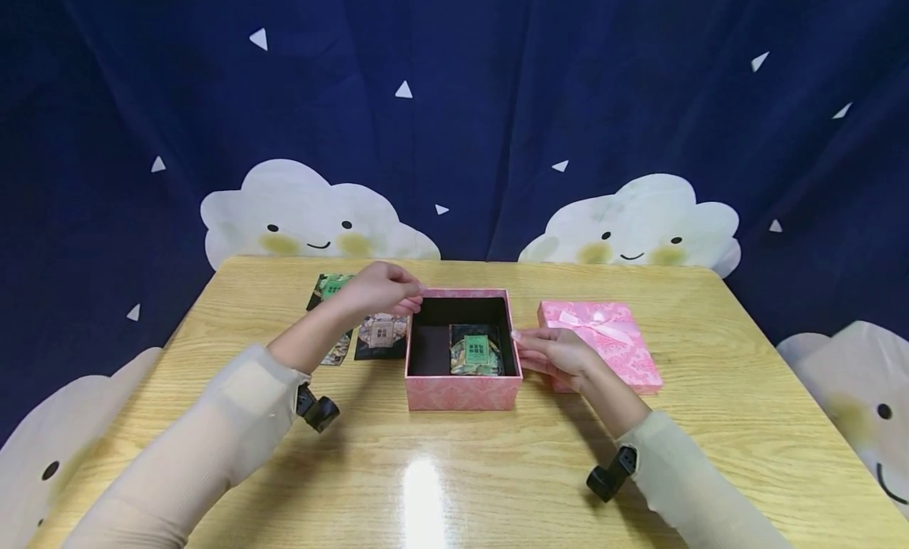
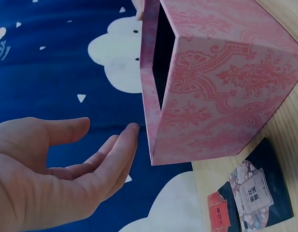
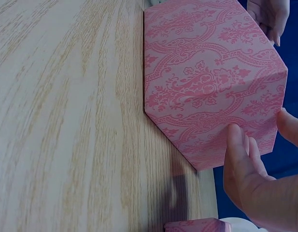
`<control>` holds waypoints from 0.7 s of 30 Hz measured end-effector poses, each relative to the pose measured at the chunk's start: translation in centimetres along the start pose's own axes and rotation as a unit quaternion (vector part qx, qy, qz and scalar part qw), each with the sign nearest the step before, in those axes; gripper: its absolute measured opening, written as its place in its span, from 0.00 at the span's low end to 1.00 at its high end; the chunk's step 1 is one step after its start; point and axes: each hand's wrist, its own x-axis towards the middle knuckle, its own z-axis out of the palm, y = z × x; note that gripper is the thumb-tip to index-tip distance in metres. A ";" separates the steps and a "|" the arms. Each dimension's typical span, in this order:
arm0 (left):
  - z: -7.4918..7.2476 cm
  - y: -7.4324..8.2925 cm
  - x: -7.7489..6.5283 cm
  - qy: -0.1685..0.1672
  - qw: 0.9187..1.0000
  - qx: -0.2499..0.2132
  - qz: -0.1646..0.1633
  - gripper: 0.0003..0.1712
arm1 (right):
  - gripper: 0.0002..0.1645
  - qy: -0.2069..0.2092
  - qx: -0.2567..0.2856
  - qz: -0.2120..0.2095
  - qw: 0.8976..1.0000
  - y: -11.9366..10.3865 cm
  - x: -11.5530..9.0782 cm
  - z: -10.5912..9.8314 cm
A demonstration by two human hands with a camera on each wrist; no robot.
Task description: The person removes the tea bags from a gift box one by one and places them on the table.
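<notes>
A pink patterned box (image 1: 461, 394) stands uncovered on the table, its inside dark. In it lies a flat dark packet with a green label (image 1: 476, 350). My left hand (image 1: 383, 289) is at the box's back left corner, fingers loosely bent with nothing between them; the left wrist view shows the fingertips close to the rim. Along the right wall, my right hand (image 1: 557, 353) touches the outer side with nearly straight fingers (image 3: 237, 142), while its thumb meets the rim. Left of the box, partly behind my left arm, lie a packet with a pinkish label (image 1: 381, 334) and a green-labelled packet (image 1: 332, 285).
The pink box lid (image 1: 604, 332), with a ribbon bow, lies to the right of the box, partly behind my right hand. A red-labelled packet (image 2: 219, 212) shows in the left wrist view. Behind the wooden table (image 1: 497, 470) hangs a dark blue cloud-print curtain (image 1: 469, 123).
</notes>
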 end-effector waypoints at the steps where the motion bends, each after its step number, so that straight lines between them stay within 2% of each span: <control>1: 0.1 0.0 0.1 -0.004 1.000 -0.005 -0.005 0.22 | 0.30 0.002 0.001 0.002 1.000 0.0 0.0 0.0; 7: 0.4 0.8 0.4 -0.037 0.998 -0.042 -0.027 0.22 | 0.25 -0.006 0.005 -0.005 1.000 0.0 -0.2 0.0; 13: 0.8 1.5 0.8 -0.074 0.994 -0.073 -0.045 0.24 | 0.26 -0.012 0.003 -0.013 1.000 0.1 0.0 -0.1; 21: 1.2 1.8 1.5 -0.092 0.988 -0.093 -0.084 0.26 | 0.27 -0.011 0.004 -0.009 1.000 0.0 -0.1 0.0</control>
